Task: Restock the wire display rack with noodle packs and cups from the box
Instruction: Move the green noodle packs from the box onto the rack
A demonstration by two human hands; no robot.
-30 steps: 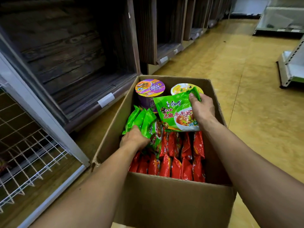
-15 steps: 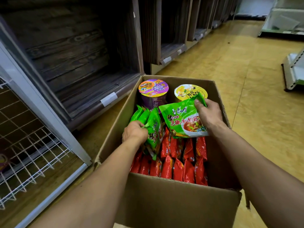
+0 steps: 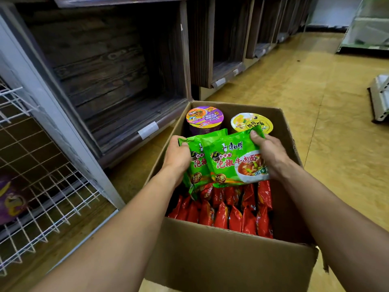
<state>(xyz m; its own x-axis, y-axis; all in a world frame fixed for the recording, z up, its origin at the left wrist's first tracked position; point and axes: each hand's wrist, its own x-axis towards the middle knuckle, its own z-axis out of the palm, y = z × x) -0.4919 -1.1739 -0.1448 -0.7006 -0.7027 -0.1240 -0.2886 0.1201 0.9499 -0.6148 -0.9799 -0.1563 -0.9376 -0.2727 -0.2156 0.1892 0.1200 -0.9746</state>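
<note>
A: What are the hands doing?

B: The left hand (image 3: 176, 157) curls round the left edge of a glossy green plastic noodle pack (image 3: 194, 165). The right hand (image 3: 267, 157) grips the upper right corner of a second green noodle pack (image 3: 233, 163) that overlaps the first. Both packs are mid-frame, raised over the open brown cardboard box (image 3: 221, 260).

A: How far along is the restock?

B: Early, I judge. Shiny red noodle packs (image 3: 231, 209) fill the box's near half. A purple-lidded cup (image 3: 204, 119) and a yellow-lidded cup (image 3: 251, 123) stand at its far wall. The white wire display rack (image 3: 42, 197), at frame left, shows only one blurred purple item (image 3: 10, 199).

A: Room to move?

B: The packs must clear the box's left wall. Beyond it is a bare strip of yellow floor (image 3: 134, 175), then the rack's grey post (image 3: 63, 127).
</note>
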